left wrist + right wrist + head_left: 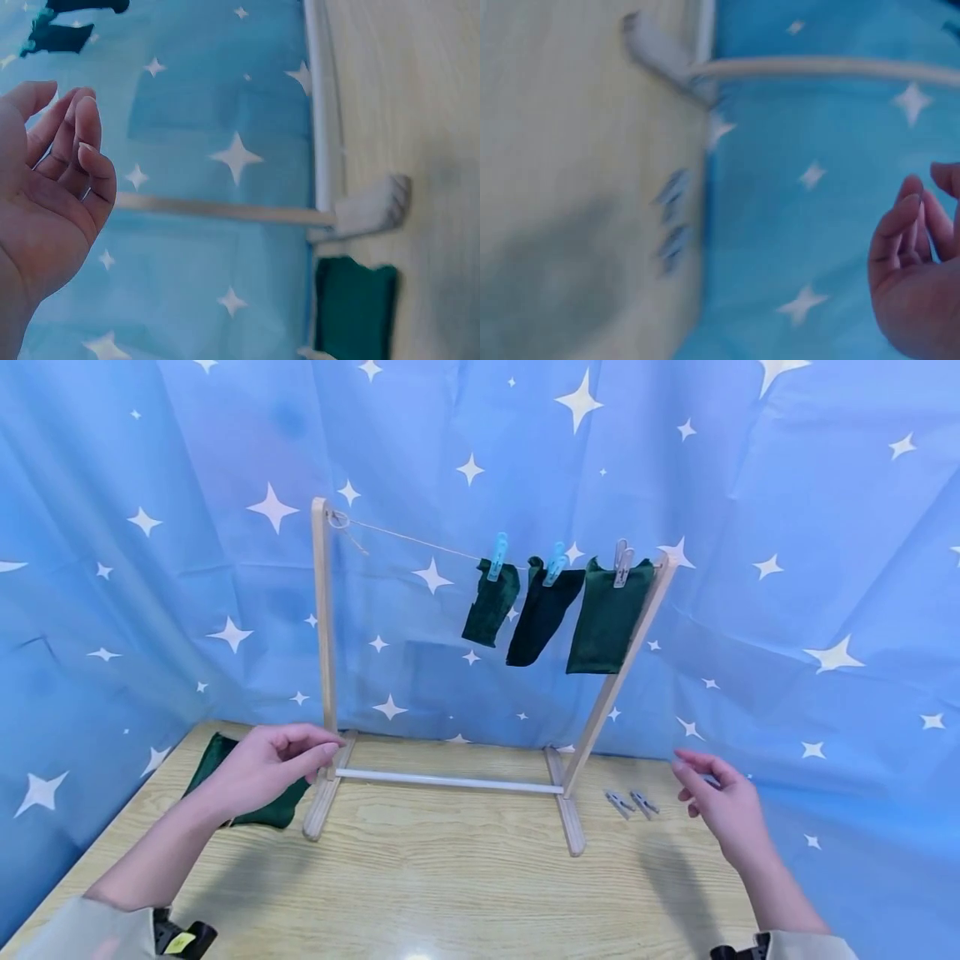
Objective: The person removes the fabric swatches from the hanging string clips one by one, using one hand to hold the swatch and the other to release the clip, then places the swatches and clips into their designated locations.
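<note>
My left hand [258,772] hovers near the left post of a small wooden drying rack, its fingers loosely bent and nothing in them. Partly hidden behind it, a dark green cloth [273,808] lies on the table. In the left wrist view the palm of that hand [49,202] shows bare. On the other side, my right hand [731,810] is raised beside two grey clothespins [618,804] lying on the table, apart from them. Its fingers [892,232] curve loosely around nothing in the right wrist view.
Three dark green cloths hang from the rack's string [412,537]; blue clothespins [498,557] hold two, and a grey clothespin [622,565] holds the rightmost [606,627]. The rack's right post [618,681] leans outward. A blue star-patterned curtain [750,610] stands behind the wooden table [450,877].
</note>
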A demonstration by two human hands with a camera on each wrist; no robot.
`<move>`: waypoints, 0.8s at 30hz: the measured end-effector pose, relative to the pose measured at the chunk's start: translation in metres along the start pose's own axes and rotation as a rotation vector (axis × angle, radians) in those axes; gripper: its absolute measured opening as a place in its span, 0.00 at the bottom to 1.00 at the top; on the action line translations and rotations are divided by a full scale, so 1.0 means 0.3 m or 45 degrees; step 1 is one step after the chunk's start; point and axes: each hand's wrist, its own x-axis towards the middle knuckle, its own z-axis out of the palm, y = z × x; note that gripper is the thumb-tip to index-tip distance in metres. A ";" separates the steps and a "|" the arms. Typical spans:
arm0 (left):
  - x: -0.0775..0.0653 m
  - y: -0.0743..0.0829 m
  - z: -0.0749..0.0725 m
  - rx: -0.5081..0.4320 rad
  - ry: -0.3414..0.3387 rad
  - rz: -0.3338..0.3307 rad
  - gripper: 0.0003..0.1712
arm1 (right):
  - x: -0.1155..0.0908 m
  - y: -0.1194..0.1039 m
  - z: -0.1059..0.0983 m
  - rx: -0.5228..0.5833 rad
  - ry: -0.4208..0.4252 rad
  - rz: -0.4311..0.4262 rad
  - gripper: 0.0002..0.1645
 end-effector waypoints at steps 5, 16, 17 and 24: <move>0.063 0.075 0.020 -0.001 -0.018 0.049 0.14 | 0.001 -0.192 0.017 -0.097 -0.073 -0.097 0.32; 0.254 0.244 0.066 -0.052 0.001 0.151 0.17 | 0.047 -0.590 0.113 -0.086 -0.179 -0.398 0.31; 0.273 0.258 0.071 -0.062 0.006 0.152 0.17 | 0.052 -0.620 0.123 -0.081 -0.188 -0.410 0.31; 0.401 0.342 0.118 -0.148 0.099 0.129 0.18 | 0.074 -0.812 0.190 -0.072 -0.218 -0.456 0.28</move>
